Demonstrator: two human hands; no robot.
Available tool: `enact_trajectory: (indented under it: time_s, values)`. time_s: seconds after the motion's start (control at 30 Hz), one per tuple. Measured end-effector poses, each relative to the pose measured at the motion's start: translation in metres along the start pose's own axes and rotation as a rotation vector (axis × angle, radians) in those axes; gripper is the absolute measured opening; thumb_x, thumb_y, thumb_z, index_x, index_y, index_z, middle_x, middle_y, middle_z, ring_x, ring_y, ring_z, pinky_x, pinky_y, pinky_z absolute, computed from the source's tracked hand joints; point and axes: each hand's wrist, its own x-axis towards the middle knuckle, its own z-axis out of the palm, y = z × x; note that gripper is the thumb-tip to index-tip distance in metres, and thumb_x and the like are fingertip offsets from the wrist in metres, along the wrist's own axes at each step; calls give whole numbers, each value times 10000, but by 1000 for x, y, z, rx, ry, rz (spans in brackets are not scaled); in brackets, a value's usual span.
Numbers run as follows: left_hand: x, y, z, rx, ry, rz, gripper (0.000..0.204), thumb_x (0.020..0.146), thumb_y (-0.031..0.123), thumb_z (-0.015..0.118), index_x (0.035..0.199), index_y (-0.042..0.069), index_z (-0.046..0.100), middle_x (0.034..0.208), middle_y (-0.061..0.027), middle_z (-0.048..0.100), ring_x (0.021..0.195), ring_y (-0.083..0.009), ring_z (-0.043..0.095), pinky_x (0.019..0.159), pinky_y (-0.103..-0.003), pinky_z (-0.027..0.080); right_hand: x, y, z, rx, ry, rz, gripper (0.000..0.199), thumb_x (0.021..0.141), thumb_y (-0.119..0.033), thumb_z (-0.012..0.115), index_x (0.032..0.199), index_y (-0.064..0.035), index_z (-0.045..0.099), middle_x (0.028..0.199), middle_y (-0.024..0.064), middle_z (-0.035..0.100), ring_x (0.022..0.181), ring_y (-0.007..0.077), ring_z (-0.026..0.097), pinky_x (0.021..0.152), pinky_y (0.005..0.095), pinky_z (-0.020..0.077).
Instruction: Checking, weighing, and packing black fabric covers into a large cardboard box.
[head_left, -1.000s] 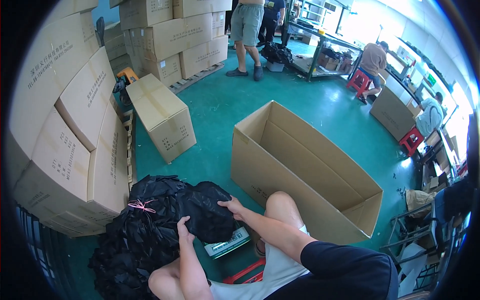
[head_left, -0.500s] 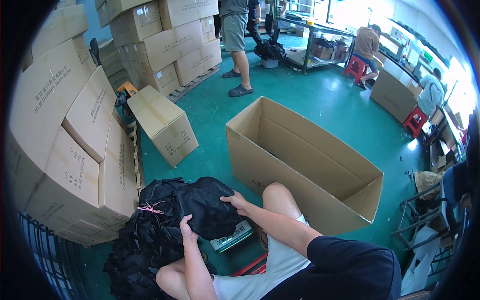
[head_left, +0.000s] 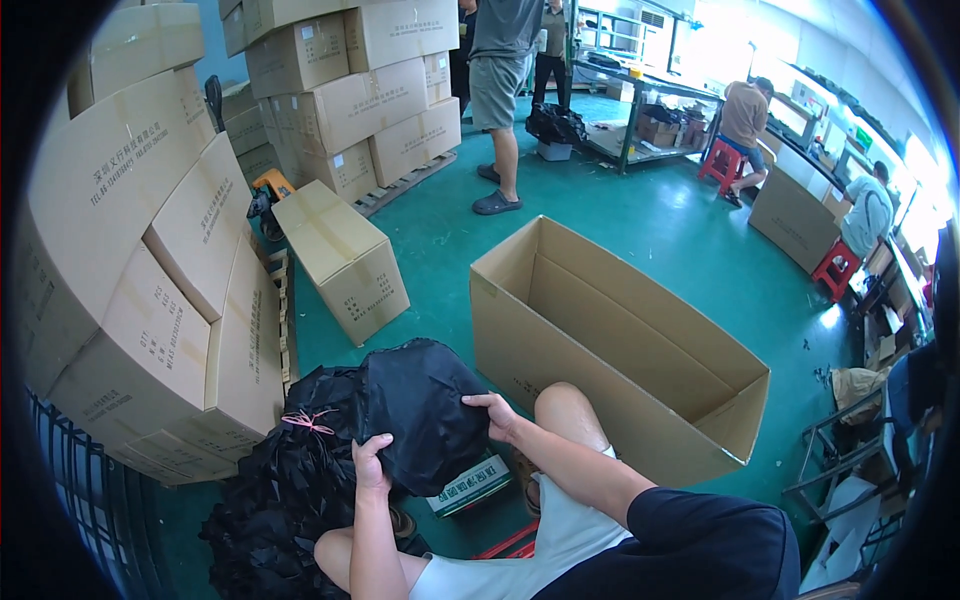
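Observation:
Between my hands a black cloth piece (head_left: 425, 415) is spread, its upper edge rounded. My left hand (head_left: 371, 463) grips its lower left edge, thumb on top. At its right edge my right hand (head_left: 492, 415) pinches the cloth between thumb and fingers. Just left of it lies a big heap of black cloth pieces (head_left: 270, 510), part of it bound by a pink string (head_left: 310, 422). Under the cloth, a green and white box (head_left: 470, 487) shows in part on the floor.
A tall open carton (head_left: 620, 390) stands right of my knee. A closed carton (head_left: 345, 265) sits ahead, by stacked cartons (head_left: 150, 250) on the left. A standing person (head_left: 498, 95) is beyond. Two people sit on red stools (head_left: 722, 167) at far right. A metal frame (head_left: 850, 450) stands near right.
The black cloth is pulled out flatter and wider, and both hands sit slightly lower in the picture. The whole view has shifted a little, with the surroundings sliding rightward and down.

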Motion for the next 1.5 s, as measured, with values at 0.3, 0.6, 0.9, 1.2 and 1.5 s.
enact_trajectory:
  time_s: [0.3, 0.6, 0.9, 1.2, 1.5]
  values:
    - [9, -9, 3, -30, -88, 5, 539, 700, 22, 619, 1234, -33, 561, 1124, -128, 655, 990, -284, 655, 915, -392, 537, 8, 7, -6, 100, 1, 48, 434, 844, -138, 647, 1224, 59, 579, 1243, 194, 637, 1123, 335, 620, 1071, 468, 425]
    - [5, -10, 8, -33, -77, 18, 546, 701, 31, 611, 1239, -38, 558, 1135, -140, 655, 1008, -293, 650, 932, -398, 527, 8, 10, -11, 121, -24, 75, 425, 833, -155, 656, 1201, 49, 595, 1228, 186, 647, 1137, 325, 610, 1074, 461, 417]
    - [9, -15, 2, -69, -77, -16, 549, 671, 18, 636, 1215, -31, 581, 1125, -130, 655, 994, -284, 652, 907, -379, 534, 3, 10, -6, 120, -2, 63, 416, 839, -153, 642, 1204, 42, 597, 1235, 181, 645, 1137, 326, 609, 1079, 463, 411]
    - [6, -13, 10, -69, -72, -4, 553, 674, 15, 634, 1223, -21, 576, 1125, -121, 648, 1015, -285, 640, 928, -386, 524, 1, 9, -4, 135, -3, 78, 393, 847, -154, 628, 1190, 38, 606, 1218, 181, 652, 1122, 327, 617, 1068, 469, 422]
    - [13, -22, -1, -75, -79, -18, 545, 706, 27, 611, 1245, -37, 557, 1143, -144, 653, 1017, -303, 650, 933, -404, 529, 6, 13, -8, 132, -1, 71, 380, 842, -162, 633, 1167, 33, 616, 1195, 173, 663, 1105, 321, 625, 1057, 465, 433]
